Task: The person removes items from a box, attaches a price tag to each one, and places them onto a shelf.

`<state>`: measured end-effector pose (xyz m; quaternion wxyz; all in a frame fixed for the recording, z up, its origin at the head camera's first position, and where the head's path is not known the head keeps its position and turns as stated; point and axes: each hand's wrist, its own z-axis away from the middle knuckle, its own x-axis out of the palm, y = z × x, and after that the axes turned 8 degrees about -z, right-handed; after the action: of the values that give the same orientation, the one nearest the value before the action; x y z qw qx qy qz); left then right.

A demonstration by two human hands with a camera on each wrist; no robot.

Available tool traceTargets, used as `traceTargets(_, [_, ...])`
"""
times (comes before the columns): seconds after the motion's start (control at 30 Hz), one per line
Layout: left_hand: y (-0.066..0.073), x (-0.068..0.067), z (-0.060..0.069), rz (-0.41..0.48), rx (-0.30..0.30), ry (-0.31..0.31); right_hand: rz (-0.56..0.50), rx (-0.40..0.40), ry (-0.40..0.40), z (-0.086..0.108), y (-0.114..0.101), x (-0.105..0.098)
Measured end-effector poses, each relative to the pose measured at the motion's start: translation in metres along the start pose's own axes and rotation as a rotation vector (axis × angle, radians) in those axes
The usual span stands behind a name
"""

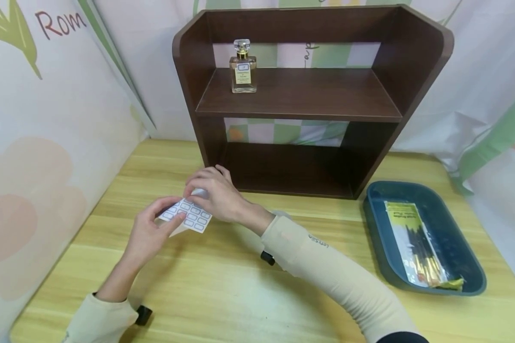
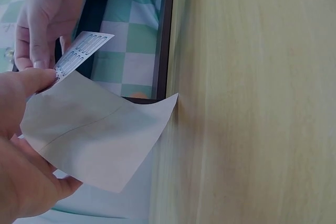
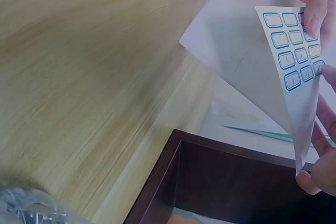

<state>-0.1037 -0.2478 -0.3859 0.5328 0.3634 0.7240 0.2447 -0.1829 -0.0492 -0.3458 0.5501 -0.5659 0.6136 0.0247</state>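
A white sheet of blue-bordered labels [image 1: 195,218] is held over the table, in front of the shelf's left side. My left hand [image 1: 148,233] grips its left part, thumb on the printed face. At the upper edge, my right hand [image 1: 218,194] pinches the sheet with thumb and fingers. The right wrist view shows rows of printed labels [image 3: 292,60] and a folded edge under the right fingers. A larger plain pale part of the sheet [image 2: 100,129] hangs bent below in the left wrist view. Whether a label is lifting off is hidden.
A dark brown two-tier shelf [image 1: 298,116] stands at the back, with a labelled perfume bottle [image 1: 243,71] on its upper tier. To the right, a blue bin [image 1: 459,238] holds a packet of brushes [image 1: 416,243]. A clear object [image 3: 31,208] lies partly hidden near my right sleeve.
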Motion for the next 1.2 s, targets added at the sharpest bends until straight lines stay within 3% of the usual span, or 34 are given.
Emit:
traceTargets(0.6, [-0.001,-0.003,0.001,0.001,-0.075,-0.010,-0.020,-0.039,0.015,0.013,0.003,-0.009])
traceTargets(0.9, [-0.005,-0.007,-0.001,-0.057,-0.116,0.025,-0.170,-0.110,0.100,0.026,0.009,-0.017])
traceTargets(1.0, [-0.006,-0.010,-0.003,-0.074,-0.118,0.048,-0.253,-0.076,0.126,0.032,0.010,-0.020])
traceTargets(1.2, [-0.008,-0.019,-0.006,-0.151,-0.095,0.091,-0.364,0.096,0.152,0.047,0.010,-0.030])
